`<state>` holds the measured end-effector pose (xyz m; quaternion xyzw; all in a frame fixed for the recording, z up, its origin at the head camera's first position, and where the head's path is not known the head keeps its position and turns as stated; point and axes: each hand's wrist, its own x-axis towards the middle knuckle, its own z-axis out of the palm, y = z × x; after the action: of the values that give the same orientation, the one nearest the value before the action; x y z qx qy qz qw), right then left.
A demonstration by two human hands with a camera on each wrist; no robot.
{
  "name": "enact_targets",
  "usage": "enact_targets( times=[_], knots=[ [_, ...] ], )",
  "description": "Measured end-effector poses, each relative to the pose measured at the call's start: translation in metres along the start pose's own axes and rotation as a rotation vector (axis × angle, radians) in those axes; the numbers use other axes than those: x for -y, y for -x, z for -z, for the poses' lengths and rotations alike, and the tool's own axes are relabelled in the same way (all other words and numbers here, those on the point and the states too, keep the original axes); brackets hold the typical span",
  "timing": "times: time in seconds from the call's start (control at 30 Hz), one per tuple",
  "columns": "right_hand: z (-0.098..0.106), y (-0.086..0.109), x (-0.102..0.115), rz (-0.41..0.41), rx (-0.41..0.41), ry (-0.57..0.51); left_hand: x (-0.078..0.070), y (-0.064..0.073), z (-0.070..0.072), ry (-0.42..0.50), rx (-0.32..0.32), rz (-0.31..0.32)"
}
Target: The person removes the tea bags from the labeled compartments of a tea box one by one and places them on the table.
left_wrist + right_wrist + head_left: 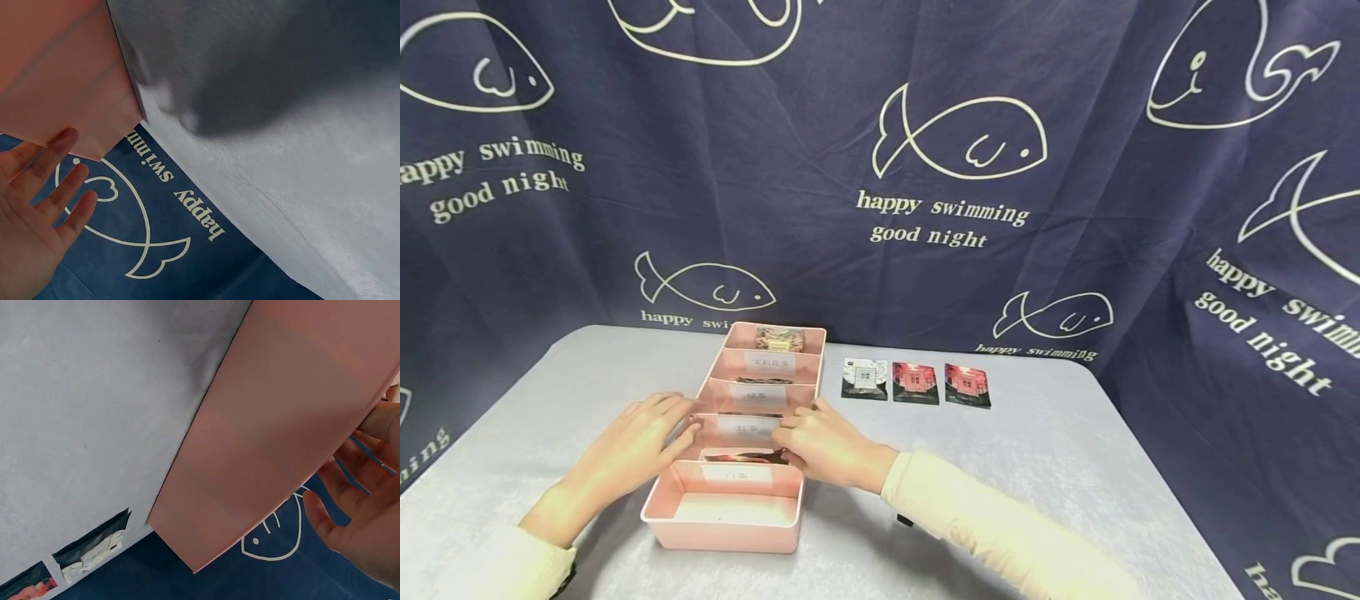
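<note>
Cream ribbed sleeves (pixel 1000 533) nearest. Next: long pink rectangular plastic box (pixel 724 536), five compartments, left of centre on the pale grey cloth-covered table (pixel 1045 492), far end by the table's far edge. Left hand (pixel 628 446) at its left rim, fingers loosely extended, nothing grasped. Right hand (pixel 835 446) bent over the right rim, beside a glossy red-and-black sachet (pixel 748 457) in the second compartment from the near end (pinched or not, can't tell; fingertips are hidden). Hands face each other, probably to reach in from both sides. Divider labels face the wearer, presumably for reading. Near the far edge, right of the box: white-and-black square sachet (pixel 864 379), red-fronted square sachet (pixel 915 383) and its twin (pixel 967 385), face up in a spaced row. Left wrist view shows that palm and spread fingers; only the head view shows inside the compartments.
</note>
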<state>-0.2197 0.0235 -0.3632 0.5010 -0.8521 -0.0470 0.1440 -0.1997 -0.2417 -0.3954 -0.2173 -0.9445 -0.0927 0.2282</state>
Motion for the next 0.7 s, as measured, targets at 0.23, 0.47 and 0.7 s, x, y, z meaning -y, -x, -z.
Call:
enact_targets(
  times=[0.23, 0.47, 0.7],
  knots=[
    [-0.0033, 0.0003, 0.0002, -0.034, -0.030, -0.072, 0.0003, 0.0002, 0.0001, 0.000, 0.008, 0.006],
    [-0.0072, -0.0001, 0.0009, -0.085, -0.068, -0.120, 0.0001, 0.0005, 0.0006, 0.000, 0.020, 0.012],
    [-0.0096, -0.0009, 0.0013, -0.119, -0.112, -0.112, 0.0005, 0.0008, 0.0006, 0.004, 0.030, 0.019]
  ],
)
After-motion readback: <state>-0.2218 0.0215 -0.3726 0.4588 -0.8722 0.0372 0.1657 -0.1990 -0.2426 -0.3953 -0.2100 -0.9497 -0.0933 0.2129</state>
